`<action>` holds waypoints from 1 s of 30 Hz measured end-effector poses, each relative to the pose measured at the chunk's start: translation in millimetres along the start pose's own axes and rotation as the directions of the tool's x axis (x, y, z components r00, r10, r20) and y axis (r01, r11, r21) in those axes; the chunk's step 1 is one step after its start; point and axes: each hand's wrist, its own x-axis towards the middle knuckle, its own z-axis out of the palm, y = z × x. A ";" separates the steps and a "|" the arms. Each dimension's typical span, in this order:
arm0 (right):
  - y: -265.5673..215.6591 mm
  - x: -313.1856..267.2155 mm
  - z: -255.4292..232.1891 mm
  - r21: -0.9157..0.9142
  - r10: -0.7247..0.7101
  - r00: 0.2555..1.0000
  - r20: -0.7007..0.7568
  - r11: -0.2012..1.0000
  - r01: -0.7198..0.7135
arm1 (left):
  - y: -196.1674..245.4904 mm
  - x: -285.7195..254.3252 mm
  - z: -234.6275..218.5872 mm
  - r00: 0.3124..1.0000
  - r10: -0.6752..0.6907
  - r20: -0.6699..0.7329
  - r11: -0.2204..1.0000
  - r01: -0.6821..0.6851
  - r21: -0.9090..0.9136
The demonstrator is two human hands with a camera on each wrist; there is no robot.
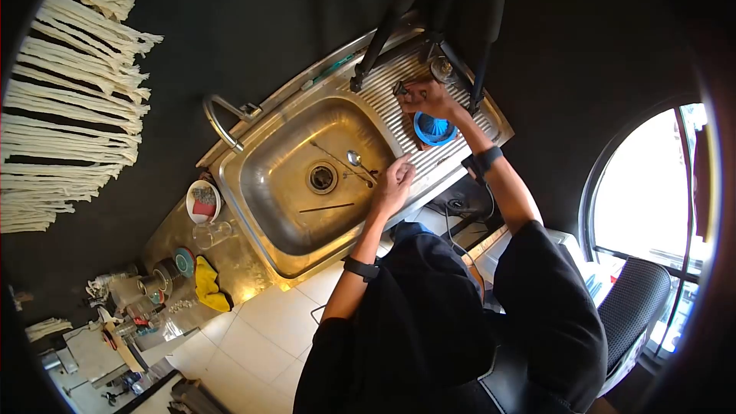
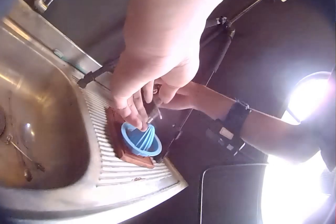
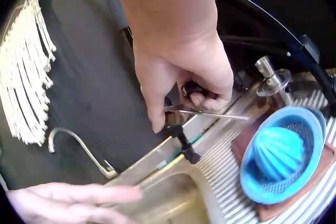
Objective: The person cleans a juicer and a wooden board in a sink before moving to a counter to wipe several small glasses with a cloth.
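I can see the right grip [image 3: 185, 74] holding a thin metal tool [image 3: 223, 115], with a blue juicer [image 3: 278, 153] on a brown board [image 3: 270, 212] to its lower right, the sink [image 3: 174, 198] below it, and the left grip [image 3: 73, 203], fingers extended, to its lower left.

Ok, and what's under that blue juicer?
The blue juicer sits on a reddish-brown board, which lies on the ribbed drainboard. Only the board's edges show; its middle is covered by the juicer, so I can't tell what's there.
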 end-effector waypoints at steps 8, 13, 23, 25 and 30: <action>66.6 39.3 13.1 -0.448 0.331 0.943 0.019 0.846 -0.288 | -19.7 -28.1 -17.2 0.969 -0.244 0.038 0.967 0.240 0.089; 106.5 52.2 34.5 -0.587 0.343 0.931 0.125 0.782 -0.209 | -20.3 -33.8 -21.5 0.971 -0.237 0.023 0.968 0.234 0.085; 81.7 54.4 34.1 -0.580 0.373 0.912 0.172 0.787 -0.212 | -21.8 -49.5 -23.1 0.960 -0.280 -0.014 0.955 0.280 0.100; 103.7 54.4 36.4 -0.551 0.389 0.902 0.187 0.802 -0.231 | -30.2 -50.4 -20.8 0.963 -0.270 -0.015 0.959 0.271 0.081; 139.0 44.4 44.1 -0.558 0.158 0.986 -0.061 0.813 -0.164 | -44.2 -57.6 -21.1 0.965 -0.258 -0.038 0.962 0.261 0.083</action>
